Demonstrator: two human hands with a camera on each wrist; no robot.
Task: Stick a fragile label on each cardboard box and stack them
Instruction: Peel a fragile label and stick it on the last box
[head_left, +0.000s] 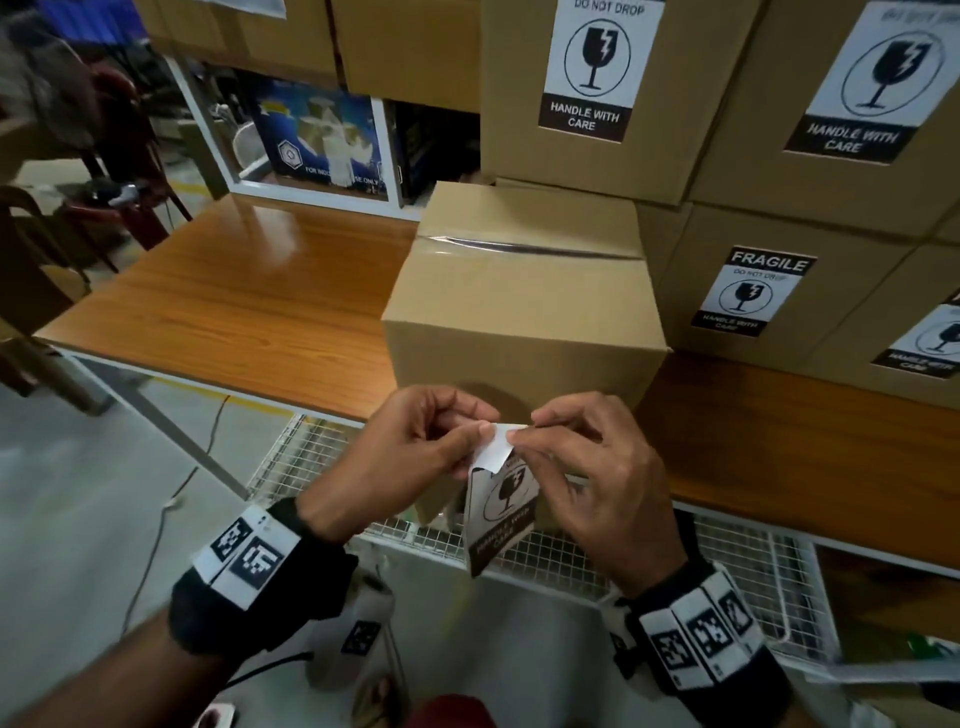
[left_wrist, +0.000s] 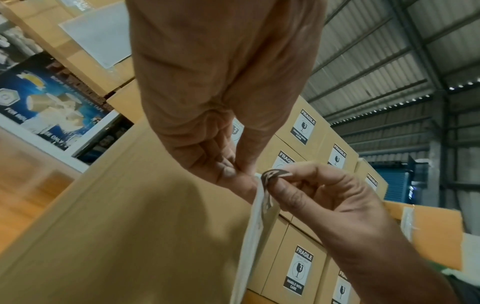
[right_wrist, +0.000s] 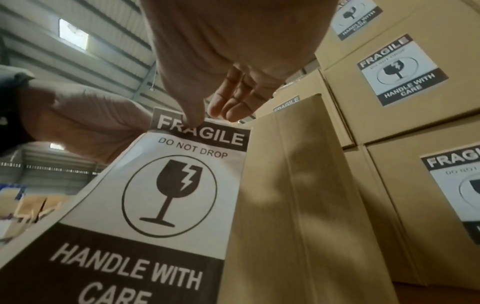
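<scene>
- Right now my left hand and right hand pinch the top of the black-and-white paper fragile label, peeling its backing.
- It hangs before the unlabelled brown cardboard box on the wooden table.
- Next I'd free the sticker and press it flat on the box front.

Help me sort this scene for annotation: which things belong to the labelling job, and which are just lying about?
Job: fragile label, pinched by left hand and right hand; unlabelled box; labelled boxes.
Lying about: blue printed carton; wire shelf.
</scene>
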